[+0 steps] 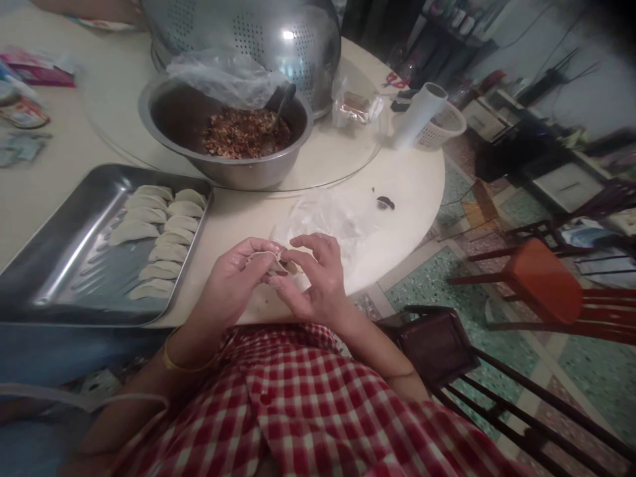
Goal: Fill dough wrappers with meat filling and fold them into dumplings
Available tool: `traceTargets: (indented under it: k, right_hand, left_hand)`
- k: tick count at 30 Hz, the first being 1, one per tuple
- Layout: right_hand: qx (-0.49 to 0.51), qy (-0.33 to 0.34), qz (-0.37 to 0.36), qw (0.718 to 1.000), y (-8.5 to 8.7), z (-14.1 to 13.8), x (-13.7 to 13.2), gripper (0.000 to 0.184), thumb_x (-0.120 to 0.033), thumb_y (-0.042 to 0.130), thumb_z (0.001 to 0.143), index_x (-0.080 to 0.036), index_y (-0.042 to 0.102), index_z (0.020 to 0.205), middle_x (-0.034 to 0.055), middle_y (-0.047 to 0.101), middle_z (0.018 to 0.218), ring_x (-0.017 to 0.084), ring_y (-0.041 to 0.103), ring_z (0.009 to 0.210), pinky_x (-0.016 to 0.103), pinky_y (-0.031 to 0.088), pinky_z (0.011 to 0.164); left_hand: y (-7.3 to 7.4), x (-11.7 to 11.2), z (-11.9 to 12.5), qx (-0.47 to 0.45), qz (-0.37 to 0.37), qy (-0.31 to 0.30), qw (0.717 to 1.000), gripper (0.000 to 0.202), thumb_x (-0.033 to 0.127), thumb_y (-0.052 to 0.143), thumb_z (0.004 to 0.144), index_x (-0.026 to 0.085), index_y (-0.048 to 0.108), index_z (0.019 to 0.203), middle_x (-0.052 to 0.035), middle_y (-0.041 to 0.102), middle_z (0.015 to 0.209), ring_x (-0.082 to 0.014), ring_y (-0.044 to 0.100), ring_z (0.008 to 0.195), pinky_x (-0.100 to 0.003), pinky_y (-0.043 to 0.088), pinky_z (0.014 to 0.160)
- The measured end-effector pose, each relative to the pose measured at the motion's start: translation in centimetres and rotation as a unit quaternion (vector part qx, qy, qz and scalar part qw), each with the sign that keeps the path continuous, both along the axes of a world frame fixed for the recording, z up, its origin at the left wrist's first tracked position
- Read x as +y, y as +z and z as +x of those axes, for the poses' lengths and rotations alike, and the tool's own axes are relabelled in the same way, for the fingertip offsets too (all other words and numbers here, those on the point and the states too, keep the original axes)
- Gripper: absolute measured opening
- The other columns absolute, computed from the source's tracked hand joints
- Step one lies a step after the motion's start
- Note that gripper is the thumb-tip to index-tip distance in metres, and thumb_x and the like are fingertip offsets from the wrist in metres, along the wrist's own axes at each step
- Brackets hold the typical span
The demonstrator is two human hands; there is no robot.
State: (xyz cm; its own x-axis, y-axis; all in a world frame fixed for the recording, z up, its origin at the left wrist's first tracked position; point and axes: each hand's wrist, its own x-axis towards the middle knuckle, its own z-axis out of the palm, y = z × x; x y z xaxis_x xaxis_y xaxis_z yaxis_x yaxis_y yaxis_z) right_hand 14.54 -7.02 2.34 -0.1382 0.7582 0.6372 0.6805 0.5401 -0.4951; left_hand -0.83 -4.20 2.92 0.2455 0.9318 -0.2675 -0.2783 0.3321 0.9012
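Note:
A half-folded dumpling (pixel 273 261) is held between my two hands, close to the table's near edge. My left hand (pixel 236 275) is closed around its left side, thumb on top. At its right end, the thumb and index finger of my right hand (pixel 320 278) close on the wrapper, the other fingers lifted. Fingers partly hide the dumpling, and its filling cannot be made out clearly. To the left, a metal tray (pixel 94 265) bears two rows of folded dumplings (pixel 166 252). Beyond my hands stands a steel bowl (pixel 243 173) of minced filling (pixel 238 134) with a spoon handle in it.
A crumpled plastic bag (pixel 328 215) lies just beyond my right hand. Behind the bowl sits a large perforated colander (pixel 248 33). A white cylinder (pixel 422 116) and a basket (pixel 444 126) are at the right. Chairs (pixel 544 278) stand beside the table. Another person's arm shows top left.

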Motion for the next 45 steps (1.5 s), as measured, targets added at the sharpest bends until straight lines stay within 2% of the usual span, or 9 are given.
traceTargets:
  k: [9,13,16,19,25,34,37,41,45]
  right_hand:
    - [-0.007,-0.040,0.068,0.997,-0.3,-0.3,0.3,0.006,-0.023,0.062,0.091,-0.025,0.065,0.095,0.0060,0.067,0.103,0.022,0.059,0.098,0.042,0.050,0.088]
    - [0.022,-0.047,0.049,0.997,-0.5,-0.3,0.3,0.004,-0.023,0.062,0.091,-0.026,0.065,0.092,0.0054,0.068,0.101,0.023,0.059,0.095,0.045,0.048,0.086]
    - [0.019,-0.070,0.077,0.994,-0.5,-0.5,0.3,0.004,-0.023,0.062,0.090,-0.026,0.064,0.092,0.0052,0.067,0.099,0.023,0.060,0.093,0.044,0.049,0.083]
    - [0.013,-0.090,0.116,0.989,-0.2,-0.6,0.4,0.007,-0.021,0.060,0.090,-0.025,0.062,0.095,0.0052,0.066,0.097,0.021,0.061,0.091,0.042,0.051,0.082]
    - [0.027,-0.104,0.101,0.989,0.3,-0.7,0.3,0.016,-0.026,0.061,0.091,-0.020,0.063,0.105,0.0084,0.066,0.099,0.022,0.060,0.091,0.040,0.053,0.081]
    - [-0.002,-0.097,0.115,0.989,0.0,-0.7,0.7,0.008,-0.016,0.062,0.091,-0.020,0.068,0.088,0.0063,0.070,0.098,0.018,0.064,0.091,0.039,0.052,0.086]
    - [-0.008,-0.069,0.081,0.994,0.4,-0.4,0.4,0.014,-0.021,0.058,0.095,-0.021,0.070,0.100,0.0088,0.070,0.109,0.020,0.065,0.101,0.040,0.054,0.090]
    - [0.027,-0.027,0.054,0.998,1.1,1.2,-0.6,0.029,-0.022,0.051,0.098,-0.021,0.064,0.123,0.0106,0.067,0.120,0.021,0.064,0.112,0.040,0.057,0.092]
    - [0.043,-0.050,0.050,0.997,1.1,3.0,-1.2,0.019,-0.017,0.060,0.094,-0.022,0.068,0.110,0.0082,0.069,0.108,0.020,0.065,0.101,0.038,0.057,0.087]
  left_hand:
    - [0.0,-0.3,0.0,-0.021,0.002,-0.005,1.000,0.022,0.034,0.078,0.075,0.018,0.067,0.084,-0.0021,0.072,0.082,-0.0141,0.067,0.067,-0.021,0.056,0.056]
    - [-0.6,-0.7,-0.2,-0.021,0.019,-0.020,0.999,0.025,0.036,0.075,0.080,0.019,0.069,0.097,-0.0023,0.072,0.084,-0.0145,0.068,0.072,-0.022,0.058,0.063]
    - [-0.9,-0.9,-0.1,-0.022,0.029,-0.014,0.999,0.030,0.035,0.077,0.080,0.020,0.069,0.105,-0.0023,0.073,0.092,-0.0134,0.068,0.076,-0.021,0.059,0.066]
    - [-0.8,-0.9,0.3,-0.024,0.032,0.002,0.999,0.029,0.034,0.077,0.079,0.020,0.069,0.103,-0.0020,0.073,0.096,-0.0117,0.068,0.076,-0.020,0.058,0.066]
    - [-0.4,-1.0,0.9,-0.012,0.019,0.021,1.000,0.032,0.033,0.077,0.078,0.017,0.071,0.105,-0.0028,0.074,0.092,-0.0143,0.071,0.080,-0.024,0.061,0.072]
    - [-1.9,-1.4,0.5,0.006,0.047,-0.016,0.999,0.038,0.039,0.076,0.083,0.024,0.074,0.118,-0.0011,0.077,0.101,-0.0118,0.071,0.085,-0.021,0.061,0.080]
    - [-1.9,-1.3,0.6,-0.013,0.044,0.001,0.999,0.037,0.037,0.078,0.082,0.025,0.075,0.116,-0.0009,0.076,0.107,-0.0116,0.070,0.088,-0.019,0.061,0.079]
    - [-1.2,-1.0,1.0,-0.038,0.004,0.015,0.999,0.030,0.033,0.082,0.076,0.021,0.078,0.103,-0.0009,0.076,0.094,-0.0101,0.071,0.076,-0.017,0.060,0.069]
    - [-0.6,-0.9,1.4,-0.042,-0.002,0.026,0.999,0.020,0.027,0.085,0.069,0.019,0.076,0.085,0.0001,0.075,0.089,-0.0093,0.071,0.067,-0.016,0.059,0.063]
